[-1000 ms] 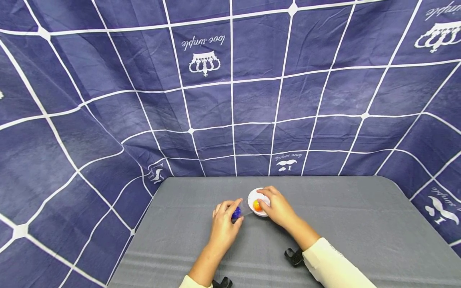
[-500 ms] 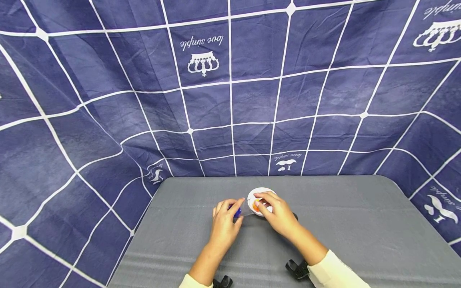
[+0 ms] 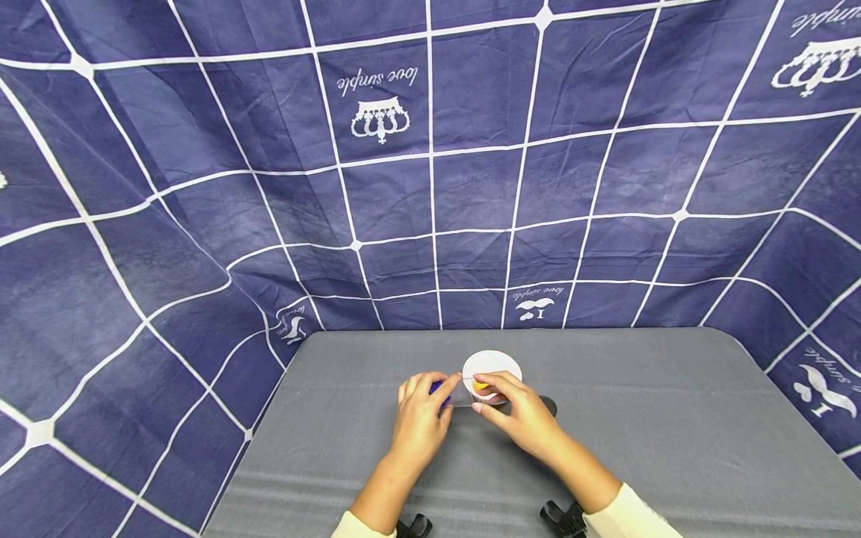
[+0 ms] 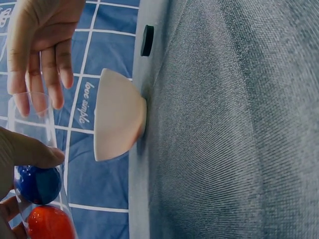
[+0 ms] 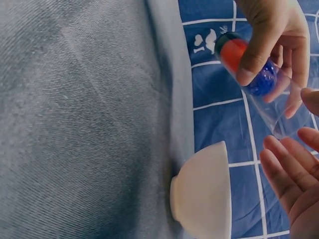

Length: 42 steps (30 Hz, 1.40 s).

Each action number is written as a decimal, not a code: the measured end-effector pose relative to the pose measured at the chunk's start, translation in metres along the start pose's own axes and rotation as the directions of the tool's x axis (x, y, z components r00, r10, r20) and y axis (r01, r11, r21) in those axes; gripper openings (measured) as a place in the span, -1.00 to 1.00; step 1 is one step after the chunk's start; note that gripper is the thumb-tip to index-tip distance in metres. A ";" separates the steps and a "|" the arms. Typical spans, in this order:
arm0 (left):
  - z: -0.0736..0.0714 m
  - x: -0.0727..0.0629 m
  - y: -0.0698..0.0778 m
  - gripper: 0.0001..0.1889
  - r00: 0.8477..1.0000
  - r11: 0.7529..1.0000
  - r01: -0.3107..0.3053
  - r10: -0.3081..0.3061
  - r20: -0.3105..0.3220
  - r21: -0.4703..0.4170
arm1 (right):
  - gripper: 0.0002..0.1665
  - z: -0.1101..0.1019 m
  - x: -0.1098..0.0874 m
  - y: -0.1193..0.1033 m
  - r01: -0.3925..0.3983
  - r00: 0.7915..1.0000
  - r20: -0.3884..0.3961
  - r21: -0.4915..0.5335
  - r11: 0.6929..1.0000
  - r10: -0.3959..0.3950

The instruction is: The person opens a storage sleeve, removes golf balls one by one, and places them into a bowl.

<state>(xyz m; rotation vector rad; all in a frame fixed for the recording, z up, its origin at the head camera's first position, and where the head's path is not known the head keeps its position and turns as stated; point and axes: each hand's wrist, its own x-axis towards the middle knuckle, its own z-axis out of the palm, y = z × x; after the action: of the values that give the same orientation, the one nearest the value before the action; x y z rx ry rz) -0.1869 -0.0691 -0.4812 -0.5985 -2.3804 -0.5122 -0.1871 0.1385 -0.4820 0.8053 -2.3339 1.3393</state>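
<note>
My left hand [image 3: 420, 411] grips a clear tube [image 5: 271, 102] around its side. Inside it a blue ball [image 4: 39, 185] lies against a red-orange ball [image 4: 50, 223]. The tube tilts, its see-through end toward my right hand [image 3: 521, 411]. Around that end, my right thumb and fingers [image 5: 279, 169] are spread rather straight, touching or very near the rim. A white bowl [image 3: 492, 360] stands just beyond on the table. Past my right index finger shows an orange-yellow ball [image 3: 480, 386], apparently in the bowl; the wrist views show the bowl [image 4: 117, 117] side-on, hiding its inside.
On the grey table [image 3: 639, 418], a black rounded thing [image 3: 549, 406] lies beside the right hand, partly covered by it. Dark blue cloth [image 3: 471, 187] with white lines hangs behind and at the sides. Black wrist mounts [image 3: 561, 517] sit on both forearms.
My right hand has drawn back from over the bowl, toward me and to the tube's end. The bowl and black thing show more now. My left hand and tube have barely moved.
</note>
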 end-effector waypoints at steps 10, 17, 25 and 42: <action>-0.002 0.001 0.003 -0.37 0.999 0.999 -0.032 0.031 0.037 0.026 | -0.48 0.003 -0.006 0.004 0.001 1.000 -0.018 0.098 0.995 0.000; -0.003 0.001 0.005 -0.38 0.996 0.996 -0.057 0.052 0.070 0.070 | -0.48 0.006 -0.011 0.008 -0.038 0.999 -0.003 0.163 0.986 0.039; -0.003 0.002 0.007 -0.39 0.993 0.989 -0.102 0.095 0.071 0.104 | -0.46 0.007 -0.015 0.010 -0.076 0.997 0.023 0.236 0.969 0.073; -0.002 0.002 0.008 -0.42 0.985 0.967 -0.161 0.145 0.094 0.198 | -0.43 0.013 -0.022 0.016 -0.164 0.986 0.054 0.306 0.938 0.155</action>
<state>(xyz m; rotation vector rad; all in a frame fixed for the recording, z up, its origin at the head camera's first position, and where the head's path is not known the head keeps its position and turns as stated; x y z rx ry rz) -0.1833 -0.0629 -0.4770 -0.7119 -2.3982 -0.1751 -0.1795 0.1405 -0.5108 0.7372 -2.2826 1.8088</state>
